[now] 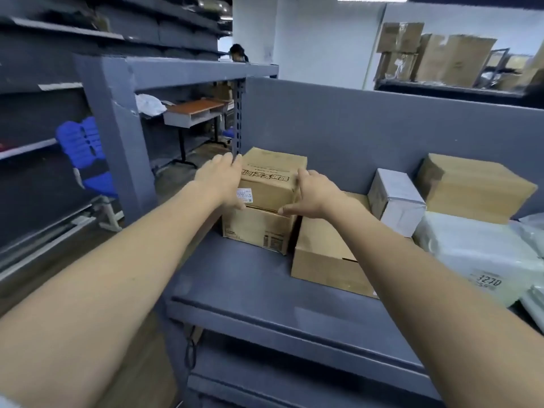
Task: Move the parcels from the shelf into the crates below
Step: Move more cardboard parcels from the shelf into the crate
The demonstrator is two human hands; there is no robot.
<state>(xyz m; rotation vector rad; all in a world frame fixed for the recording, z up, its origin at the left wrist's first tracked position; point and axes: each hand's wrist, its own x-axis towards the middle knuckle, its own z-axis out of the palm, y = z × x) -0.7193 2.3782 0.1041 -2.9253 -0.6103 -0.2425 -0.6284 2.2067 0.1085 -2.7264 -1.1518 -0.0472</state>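
A small brown cardboard parcel (272,179) with black print sits on top of another brown box (259,231) at the left end of the grey shelf (250,284). My left hand (220,181) presses its left side, thumb at the lower front corner. On the parcel's right side lies my right hand (312,192), fingers spread and thumb near the lower edge. Both arms reach forward from the bottom of the head view. The crates are out of sight.
A flat brown box (326,257) lies right of the stack. Further right are a white box (396,201), a brown box (474,187) and white plastic mailers (477,251). A grey upright post (117,136) and a blue chair (85,154) stand on the left.
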